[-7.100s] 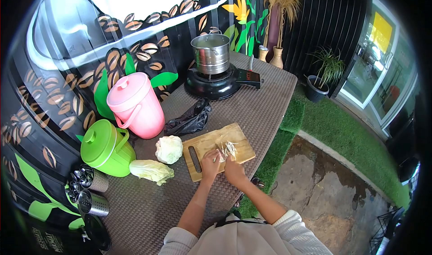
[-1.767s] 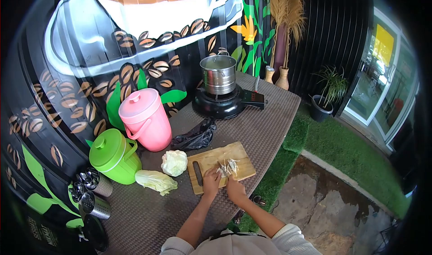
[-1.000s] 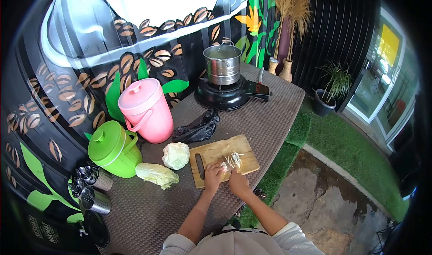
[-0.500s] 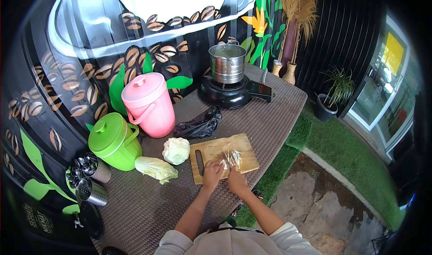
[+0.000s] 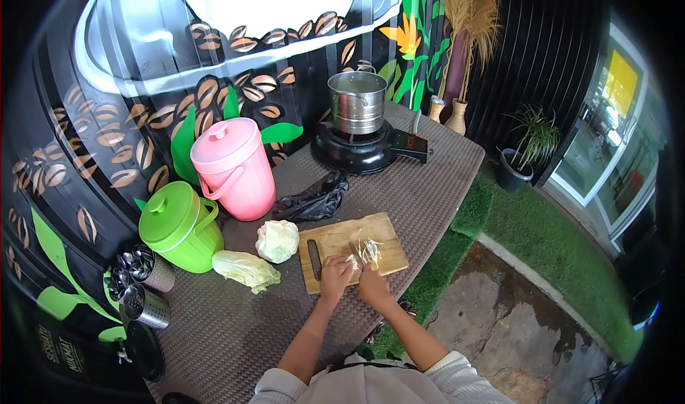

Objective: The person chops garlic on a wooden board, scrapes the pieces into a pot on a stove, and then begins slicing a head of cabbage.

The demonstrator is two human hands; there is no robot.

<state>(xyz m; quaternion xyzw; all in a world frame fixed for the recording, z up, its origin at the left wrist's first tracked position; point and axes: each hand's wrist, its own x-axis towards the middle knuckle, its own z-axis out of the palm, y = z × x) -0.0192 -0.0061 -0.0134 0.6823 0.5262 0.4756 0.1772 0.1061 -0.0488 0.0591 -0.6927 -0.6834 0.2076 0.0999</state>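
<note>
A wooden cutting board [image 5: 335,234] lies near the table's front edge with both hands over it. My left hand [image 5: 335,276] is closed on a pale vegetable piece [image 5: 352,261], its fingertips pressing it to the board. My right hand [image 5: 372,287] is wrapped round a knife [image 5: 356,250], whose handle is hidden in the fist; only a little of the blade shows. Just beyond the knife is a small heap of thin pale vegetable shreds [image 5: 369,251]. Left of the board sit a round cabbage [image 5: 277,241] and a longer napa cabbage [image 5: 246,270].
A steel pot [image 5: 357,104] stands on a black portable stove [image 5: 353,151] at the back. A black plastic bag [image 5: 312,198] lies behind the board. Pink [image 5: 235,169] and green lidded buckets [image 5: 180,226] stand left, beside metal cutlery holders [image 5: 145,305].
Both hands stay at nearly the same spot on the board, the knife still beside the shreds. The whole view has shifted very slightly.
</note>
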